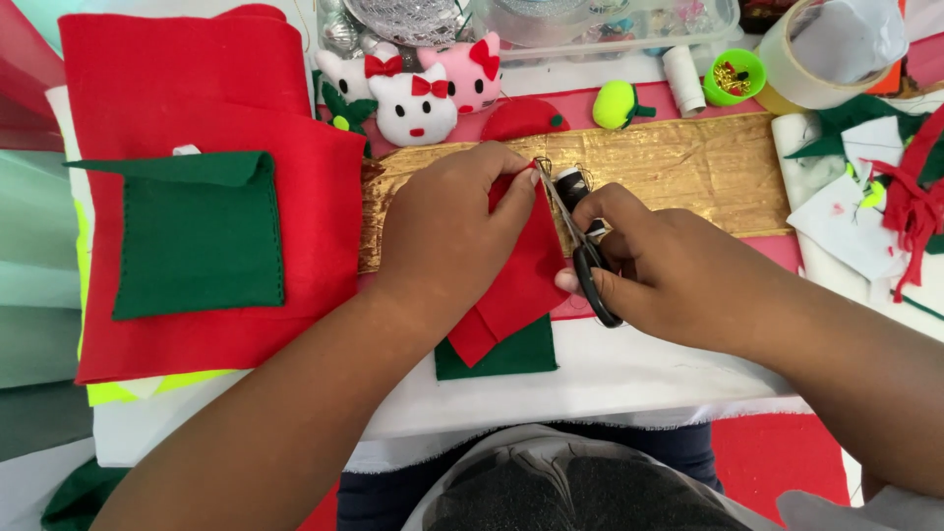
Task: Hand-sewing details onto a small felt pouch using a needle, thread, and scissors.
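Left hand point(447, 231): arching palm-down over the counter point(610, 379), fingers pinching the top edge of a red felt piece point(516, 285) lying above the green felt point(511, 356). Right hand point(659, 265): reaching in from the right, fingers gripping black-handled scissors point(580, 246), blades meeting the felt's edge.

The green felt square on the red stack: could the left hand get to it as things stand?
Probably yes. The green felt square lies open on top of the red stack, just beside the left hand, with nothing between them. But that hand is pinching the small red felt piece.
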